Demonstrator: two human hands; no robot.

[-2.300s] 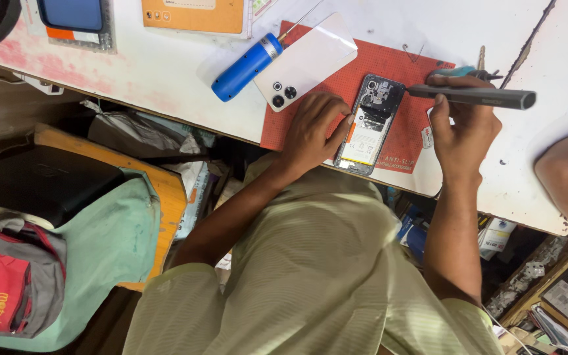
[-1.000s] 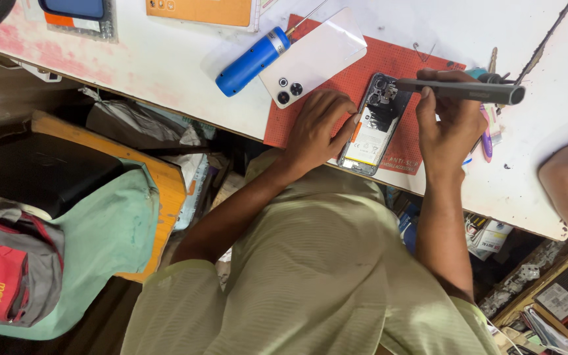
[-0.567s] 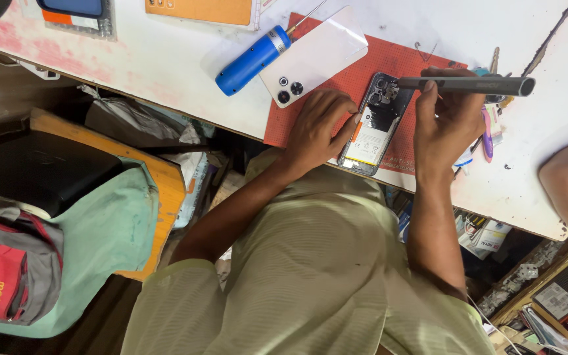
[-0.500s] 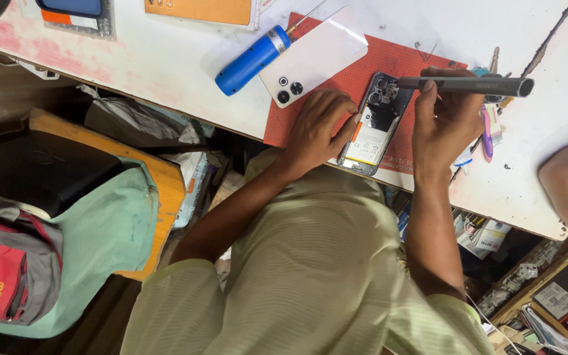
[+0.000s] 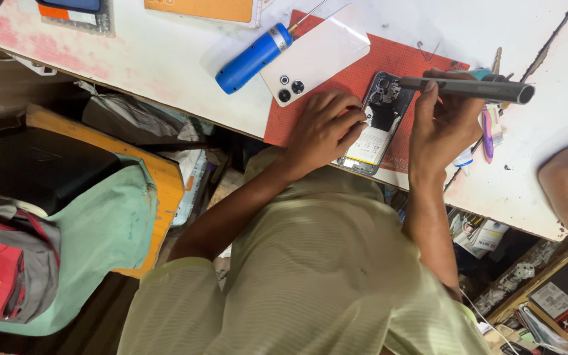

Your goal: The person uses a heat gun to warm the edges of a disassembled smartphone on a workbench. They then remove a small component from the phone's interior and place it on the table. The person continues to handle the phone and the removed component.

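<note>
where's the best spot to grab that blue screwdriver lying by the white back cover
Grip the blue screwdriver around the middle of its thick round handle, coming from the open tabletop side at its lower left. It lies flat and slanted, and its thin shaft end sits close to the white back cover, so the butt end leaves fingers more room.

Single head-worn view, looking steeply down over the wearer's own torso onto the near edge of a workbench.

The camera sits above and behind the arms and faces forward and down, rolled so that the white bench [image 5: 165,59] edge runs on a slant across the upper frame. The left hand [image 5: 323,128] and right hand [image 5: 443,125] lie at mid distance on the red mat [image 5: 363,72]; the lap fills the lower centre, close to the lens. The floor-level clutter shows at both sides.
</note>
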